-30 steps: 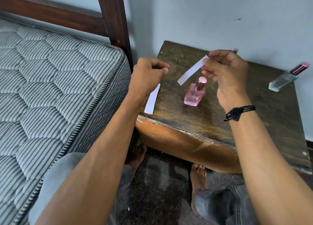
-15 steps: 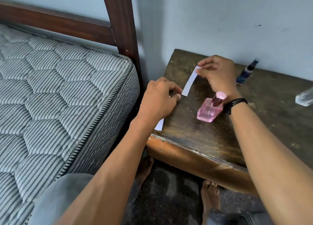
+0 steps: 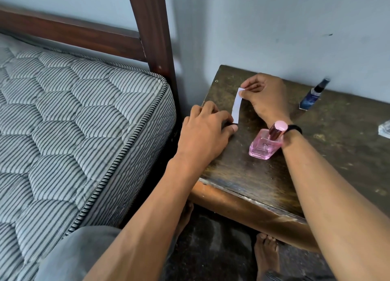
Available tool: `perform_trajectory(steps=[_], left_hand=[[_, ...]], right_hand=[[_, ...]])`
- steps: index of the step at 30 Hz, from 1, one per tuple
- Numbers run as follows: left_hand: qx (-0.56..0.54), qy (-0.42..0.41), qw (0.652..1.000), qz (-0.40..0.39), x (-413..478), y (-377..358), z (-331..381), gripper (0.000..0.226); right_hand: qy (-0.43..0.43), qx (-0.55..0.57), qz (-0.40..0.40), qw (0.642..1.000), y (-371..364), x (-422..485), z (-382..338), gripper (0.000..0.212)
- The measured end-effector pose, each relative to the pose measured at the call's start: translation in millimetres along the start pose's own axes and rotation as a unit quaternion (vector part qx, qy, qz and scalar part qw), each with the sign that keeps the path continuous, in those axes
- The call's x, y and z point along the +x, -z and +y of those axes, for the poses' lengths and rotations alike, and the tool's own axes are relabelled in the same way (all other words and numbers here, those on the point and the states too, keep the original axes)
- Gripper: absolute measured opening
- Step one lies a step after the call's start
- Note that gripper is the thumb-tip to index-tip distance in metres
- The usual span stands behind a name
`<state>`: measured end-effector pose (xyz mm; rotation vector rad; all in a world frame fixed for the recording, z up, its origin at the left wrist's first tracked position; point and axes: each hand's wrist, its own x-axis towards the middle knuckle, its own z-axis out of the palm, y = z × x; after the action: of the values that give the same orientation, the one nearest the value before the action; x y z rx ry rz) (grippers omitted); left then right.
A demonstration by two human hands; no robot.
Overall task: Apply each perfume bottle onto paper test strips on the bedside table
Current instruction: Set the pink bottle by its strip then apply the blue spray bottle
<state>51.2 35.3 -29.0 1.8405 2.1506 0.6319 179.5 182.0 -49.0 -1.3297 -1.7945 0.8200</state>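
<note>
R hand (image 3: pixel 263 99) pinches top end of paper test strip (image 3: pixel 236 105), thumb and forefinger closed. L hand (image 3: pixel 205 137) curled at strip's lower end; grip indeterminate. Pink perfume bottle (image 3: pixel 264 145) capped, beside R wrist. Est.: 0 strips scented, application pending.

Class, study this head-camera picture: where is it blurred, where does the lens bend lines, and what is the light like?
Head view: the blue spray bottle is smeared by blur; the bedpost leans, wide-angle distortion; light is soft, shadows faint; the pink bottle and paper strip are sharp.
</note>
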Motion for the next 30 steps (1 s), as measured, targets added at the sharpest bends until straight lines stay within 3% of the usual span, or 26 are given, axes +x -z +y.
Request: perform_trajectory(steps=[8, 18, 26, 30], left_hand=[[0.032, -0.006, 0.999, -0.003, -1, -2, 2, 0.034], [0.026, -0.005, 1.0, -0.001, 0, -2, 0, 0.034], [-0.014, 0.006, 1.0, -0.014, 5, 0, -4, 0.034], [-0.043, 0.01, 0.999, -0.017, 6, 3, -6, 0.031]], right_hand=[[0.008, -0.057, 0.018, 0.998, -1, 2, 4, 0.008], [-0.001, -0.061, 0.01, 0.998, -1, 0, 1, 0.006], [-0.028, 0.019, 0.006, 0.999, 8, -3, -3, 0.019], [-0.06, 0.079, -0.004, 0.995, 17, -7, -5, 0.013]])
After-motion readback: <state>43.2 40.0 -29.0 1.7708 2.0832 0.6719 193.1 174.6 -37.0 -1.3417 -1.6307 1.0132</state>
